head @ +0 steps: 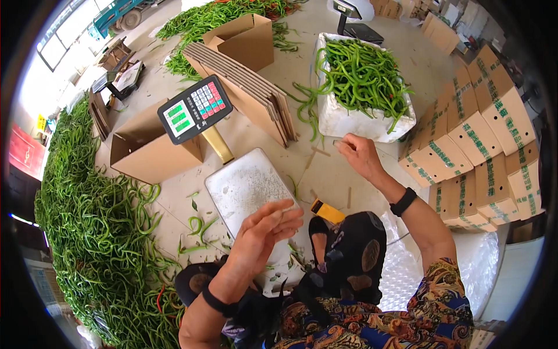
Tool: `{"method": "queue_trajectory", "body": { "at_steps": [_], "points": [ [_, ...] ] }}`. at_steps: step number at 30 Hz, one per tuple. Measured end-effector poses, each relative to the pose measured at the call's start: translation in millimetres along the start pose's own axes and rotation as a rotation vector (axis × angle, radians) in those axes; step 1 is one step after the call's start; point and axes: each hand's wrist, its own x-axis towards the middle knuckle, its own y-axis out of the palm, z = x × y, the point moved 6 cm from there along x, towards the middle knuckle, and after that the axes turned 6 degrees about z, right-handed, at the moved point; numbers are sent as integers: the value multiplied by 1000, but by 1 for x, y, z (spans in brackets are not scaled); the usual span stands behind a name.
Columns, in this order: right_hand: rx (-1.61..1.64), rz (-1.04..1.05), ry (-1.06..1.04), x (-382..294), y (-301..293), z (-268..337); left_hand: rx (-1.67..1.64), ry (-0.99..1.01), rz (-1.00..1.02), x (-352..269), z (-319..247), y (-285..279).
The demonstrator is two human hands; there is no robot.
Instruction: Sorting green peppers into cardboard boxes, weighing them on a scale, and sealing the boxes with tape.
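My left hand (268, 229) is raised over the near part of a scale's metal weighing platform (248, 187), its fingers extended and nothing in it. The scale's keypad display (195, 109) is lit and stands on a gold post beyond the platform. To the right, my right hand (359, 155) is above the floor, just short of a white foam box (364, 128) heaped with long green peppers (362, 74). Its fingers are curled together; whether a small thing is pinched at their tips is unclear. A yellow object (328, 211) lies by my foot.
An upright cardboard box (161, 161) and a stack of flattened cartons (248, 91) stand around the scale. Green peppers (100, 231) form a large heap on the left. Closed printed cartons (471, 139) are stacked at right, beside bubble wrap (399, 266). Another box (244, 43) stands farther back.
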Motion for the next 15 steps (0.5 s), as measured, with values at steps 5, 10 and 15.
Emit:
{"method": "queue_trajectory", "body": {
  "at_steps": [5, 10, 15],
  "points": [
    [154, -312, -206, 58, 15, -28, -44, -97, -69, 13, 15, -28],
    [176, 49, 73, 140, 50, -6, -60, -188, -144, 13, 23, -52],
    [-52, -128, -489, 192, 69, 26, -71, -174, -163, 17, 19, -60]
  ]
}}
